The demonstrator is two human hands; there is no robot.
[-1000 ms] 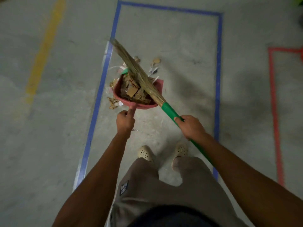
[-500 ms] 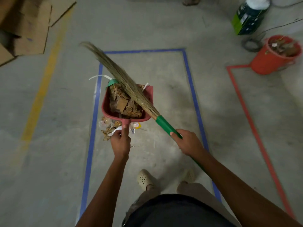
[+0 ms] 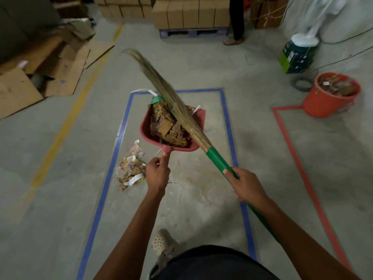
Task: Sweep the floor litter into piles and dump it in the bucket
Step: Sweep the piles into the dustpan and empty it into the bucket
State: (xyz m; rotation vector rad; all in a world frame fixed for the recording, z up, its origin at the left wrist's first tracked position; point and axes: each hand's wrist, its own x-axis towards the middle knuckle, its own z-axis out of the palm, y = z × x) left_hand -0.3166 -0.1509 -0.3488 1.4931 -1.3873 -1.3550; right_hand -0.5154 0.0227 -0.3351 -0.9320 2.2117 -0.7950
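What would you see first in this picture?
The red dustpan in the middle, heaped with brown scraps, held by the left hand, with the broom in the right hand laid across it. Then the orange bucket at the far right, and a small litter pile on the floor by the dustpan.

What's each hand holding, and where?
Left hand grips the red dustpan by its handle; right hand grips the broom on its green handle.
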